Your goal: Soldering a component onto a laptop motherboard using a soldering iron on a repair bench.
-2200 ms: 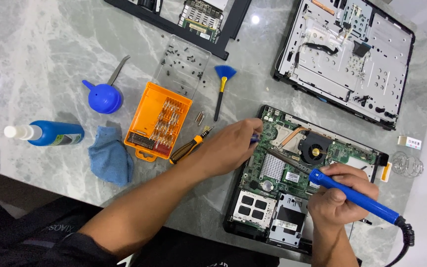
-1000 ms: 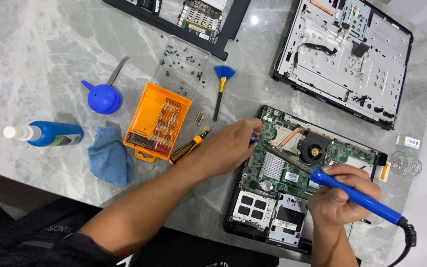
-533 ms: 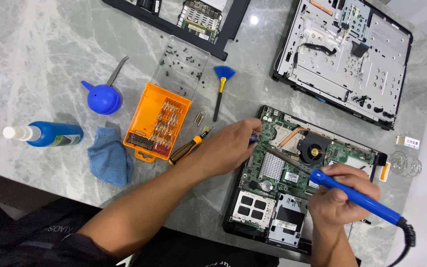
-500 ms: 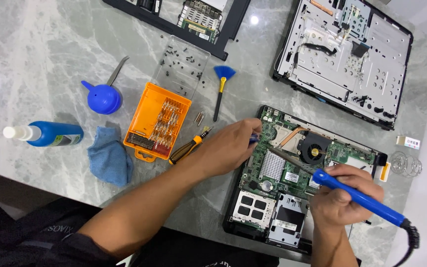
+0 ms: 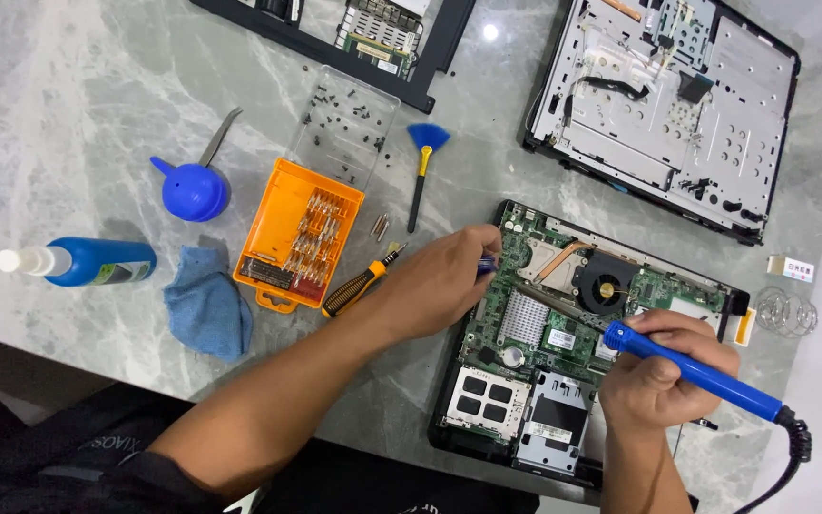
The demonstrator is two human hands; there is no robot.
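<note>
The right hand [image 5: 663,371] is clamped around a blue-handled corded soldering iron [image 5: 692,371], its tip over the opened black laptop base with green circuit board [image 5: 525,319] near the table's front edge. The left hand [image 5: 440,281] rests curled on that base's left rim, pinching something small and blue that I cannot identify, with a black-and-orange screwdriver [image 5: 359,286] just beside it.

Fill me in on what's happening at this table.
A person is working on an opened laptop base on a marble table. The right hand holds a blue soldering iron with its tip over the green board. The left hand rests on the base's left edge. An orange bit case lies nearby.
</note>
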